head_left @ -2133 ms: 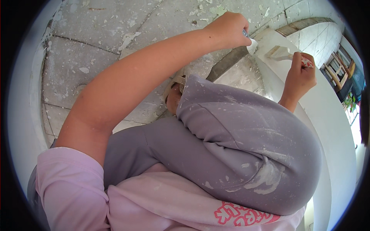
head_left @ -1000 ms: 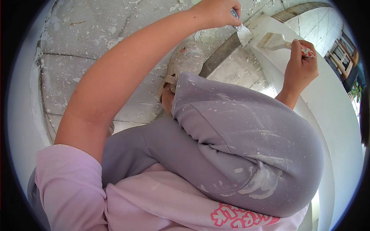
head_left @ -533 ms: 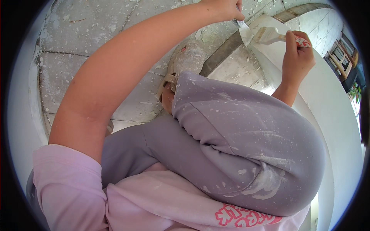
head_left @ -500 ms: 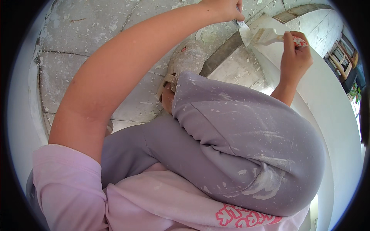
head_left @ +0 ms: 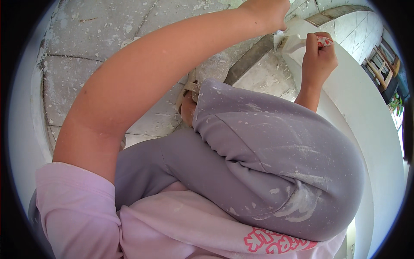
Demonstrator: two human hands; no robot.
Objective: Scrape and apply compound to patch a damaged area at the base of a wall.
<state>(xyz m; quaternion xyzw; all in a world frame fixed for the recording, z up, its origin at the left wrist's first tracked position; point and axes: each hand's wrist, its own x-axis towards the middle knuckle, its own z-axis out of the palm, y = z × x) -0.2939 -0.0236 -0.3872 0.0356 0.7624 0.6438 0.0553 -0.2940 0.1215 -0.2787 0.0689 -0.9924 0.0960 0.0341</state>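
My left hand (head_left: 269, 15) is closed on a putty knife near the top of the view; its handle is hidden, and a bit of its pale blade (head_left: 278, 36) shows below my fingers. Just right of it, my right hand (head_left: 318, 54) grips a paintbrush (head_left: 294, 43) by its red-patterned white handle. The brush head lies beside the knife's blade, over the low white wall; I cannot tell whether they touch. My bent knee, in paint-smeared grey trousers (head_left: 276, 155), fills the middle, with part of a beige sandal (head_left: 192, 88) showing beyond it.
Grey tiled floor (head_left: 64, 86) is strewn with paint flakes, with a darker strip (head_left: 246, 62) crossing it. A curved white wall (head_left: 353, 103) runs along my right, another white surface (head_left: 30, 129) along my left. Beyond, at far right, are a wooden chair (head_left: 379, 69) and a green plant (head_left: 394, 103).
My left hand has moved right, so less of the blade shows. My right hand with the brush has shifted left and slightly up, closer to my left hand.
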